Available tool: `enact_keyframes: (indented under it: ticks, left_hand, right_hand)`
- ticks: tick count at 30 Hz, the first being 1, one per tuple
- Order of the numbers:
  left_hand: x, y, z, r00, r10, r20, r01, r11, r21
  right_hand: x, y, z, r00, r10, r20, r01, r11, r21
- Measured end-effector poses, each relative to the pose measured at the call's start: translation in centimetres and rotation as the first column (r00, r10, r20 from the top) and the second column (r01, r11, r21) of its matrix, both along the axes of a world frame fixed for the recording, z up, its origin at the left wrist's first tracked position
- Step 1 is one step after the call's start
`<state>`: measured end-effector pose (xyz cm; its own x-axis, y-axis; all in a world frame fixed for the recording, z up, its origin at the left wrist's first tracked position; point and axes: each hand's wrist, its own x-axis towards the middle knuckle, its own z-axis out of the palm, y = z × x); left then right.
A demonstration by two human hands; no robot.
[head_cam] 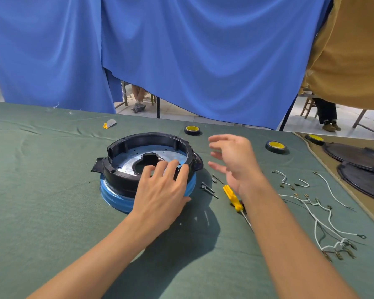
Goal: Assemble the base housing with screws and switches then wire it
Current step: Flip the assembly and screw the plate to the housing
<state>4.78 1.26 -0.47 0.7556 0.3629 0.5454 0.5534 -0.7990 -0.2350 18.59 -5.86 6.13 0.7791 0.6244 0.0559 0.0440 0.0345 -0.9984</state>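
Observation:
The round black base housing stands on a blue-wrapped ring at the table's middle, with a silvery plate inside it. My left hand rests on its near rim, fingers spread over the edge. My right hand hovers in the air just right of the housing, fingers loosely spread, holding nothing. Several dark screws lie on the cloth beside the housing. A yellow-handled screwdriver lies under my right wrist. White wires with metal terminals are spread out to the right.
Green cloth covers the table. Two black tape rolls with yellow cores sit at the back, a third on the tan cloth near dark round covers. Blue curtains hang behind the table; people's legs show beneath.

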Motion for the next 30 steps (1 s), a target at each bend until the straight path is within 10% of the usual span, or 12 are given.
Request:
enact_keyframes:
  ticks: [6,14,30]
  left_hand:
    - [0.3,0.3,0.6,0.994,0.081,-0.072,-0.092,0.981,-0.172]
    - [-0.3,4.2,5.6,0.940,-0.182,-0.289,-0.086,0.692,-0.716]
    - [-0.9,5.5,4.0,0.931,-0.195,-0.309,-0.038,0.788,-0.614]
  right_hand:
    - [-2.9,-0.1,-2.7,0.822,0.070,-0.566,-0.080,0.997,0.007]
    - [-4.2,0.0,-4.4,0.736,0.083,-0.671,-0.019,0.995,0.102]
    - [-4.1,-0.9,-4.3,0.739,0.140,-0.659,-0.037,0.985,0.168]
